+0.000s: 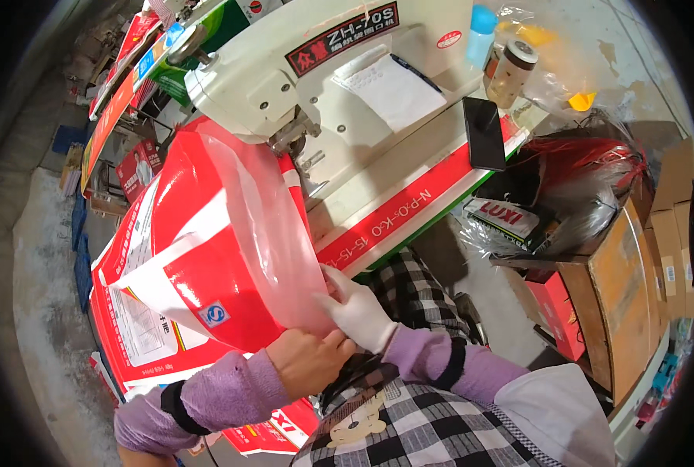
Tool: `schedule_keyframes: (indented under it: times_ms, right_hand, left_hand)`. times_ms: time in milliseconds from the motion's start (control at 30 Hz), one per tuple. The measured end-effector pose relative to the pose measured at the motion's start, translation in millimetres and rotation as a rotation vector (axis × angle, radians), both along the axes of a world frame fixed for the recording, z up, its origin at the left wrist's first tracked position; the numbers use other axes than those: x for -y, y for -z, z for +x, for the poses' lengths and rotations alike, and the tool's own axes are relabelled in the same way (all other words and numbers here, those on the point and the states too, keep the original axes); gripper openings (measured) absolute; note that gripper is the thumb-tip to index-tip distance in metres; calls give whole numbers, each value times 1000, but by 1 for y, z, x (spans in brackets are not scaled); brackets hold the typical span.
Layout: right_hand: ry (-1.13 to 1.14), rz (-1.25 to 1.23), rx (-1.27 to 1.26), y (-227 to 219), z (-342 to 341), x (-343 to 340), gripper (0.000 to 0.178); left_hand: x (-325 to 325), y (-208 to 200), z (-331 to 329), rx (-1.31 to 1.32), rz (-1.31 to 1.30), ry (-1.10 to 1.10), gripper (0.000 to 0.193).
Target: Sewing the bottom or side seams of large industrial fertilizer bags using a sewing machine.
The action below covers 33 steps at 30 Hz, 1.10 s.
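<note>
A large red-and-white woven sack (199, 280) lies in front of me, its translucent plastic liner (273, 233) sticking out along the right edge. My right hand (360, 315), in a white glove, pinches the near end of the liner. Just beside it my bare left hand (309, 362) is closed at the sack's near corner, fingers curled around the edge. The sack's far end reaches under the head of a cream industrial sewing machine (245, 89), by its needle and presser foot (296, 136).
On the machine bed lie a notepad with a pen (390, 89) and a black phone (484, 132). A lidded jar (512, 74) and a blue-capped bottle (481, 35) stand behind. To the right are a wooden box (619, 288) and plastic bundles (580, 187). More printed sacks (125, 86) hang at far left.
</note>
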State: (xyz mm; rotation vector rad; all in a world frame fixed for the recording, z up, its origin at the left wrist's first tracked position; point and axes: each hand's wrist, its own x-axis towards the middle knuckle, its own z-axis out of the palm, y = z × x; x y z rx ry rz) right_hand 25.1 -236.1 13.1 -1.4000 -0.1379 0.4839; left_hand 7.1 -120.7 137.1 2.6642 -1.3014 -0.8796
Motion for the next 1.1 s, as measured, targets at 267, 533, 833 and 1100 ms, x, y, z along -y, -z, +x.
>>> schedule_keyframes:
  times_ms: [267, 533, 833, 1100]
  right_hand:
    - [-70, -376, 132, -8, -7, 4, 58]
    - [-213, -1008, 712, 17, 136, -46, 57]
    - [-35, -1015, 434, 40, 148, -57, 51]
    - [-151, 462, -450, 3, 81, -16, 65]
  left_hand:
    - [-69, 1, 123, 63, 311, 223, 44]
    - [-41, -104, 69, 42, 135, 33, 9]
    - [7, -64, 97, -58, 263, -187, 63]
    - [-51, 7, 5, -653, -767, -1245, 34]
